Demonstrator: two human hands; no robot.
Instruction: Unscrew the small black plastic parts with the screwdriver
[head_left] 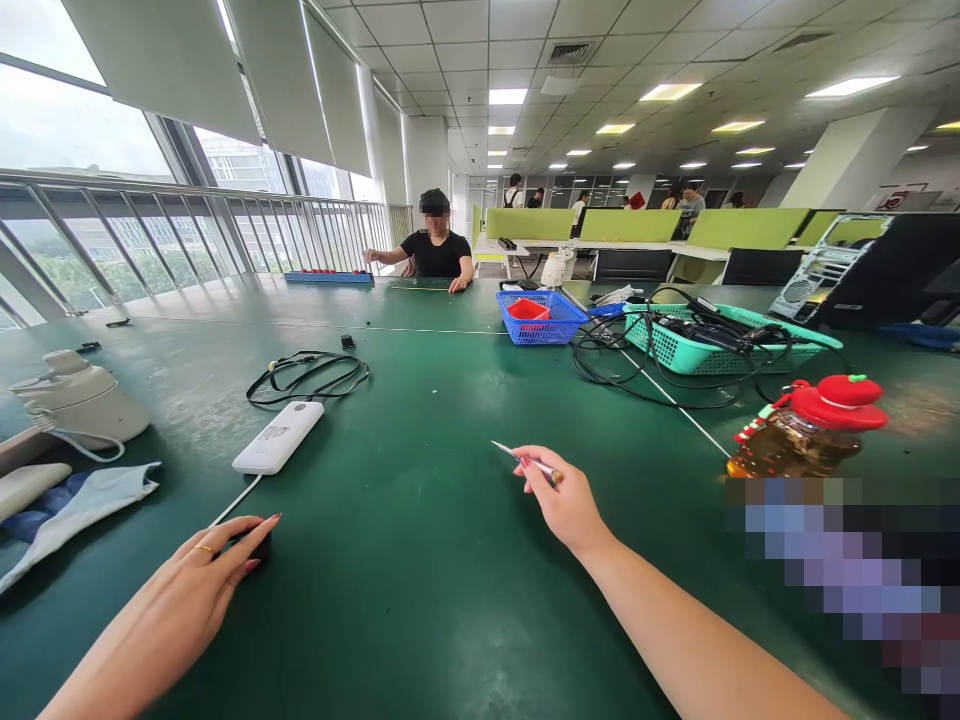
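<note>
My left hand (196, 585) is at the lower left, its fingers closed over a small black object (262, 548) that is mostly hidden beneath them. A white cable (236, 500) runs from there to a white power bank (279, 438) on the green table (405, 620). Right of centre, my right hand (562, 495) pinches a thin pointed tool (540, 464) with a light brown handle end. Its metal tip points to the left, just above the tabletop.
Beyond the power bank lies a coiled black cable (311, 375). A blue basket (544, 325), a green basket (694, 355) with cables, and a red-lidded jar (806, 440) are at the right. Face mask (82, 510) at left. A person (435, 245) sits across the table.
</note>
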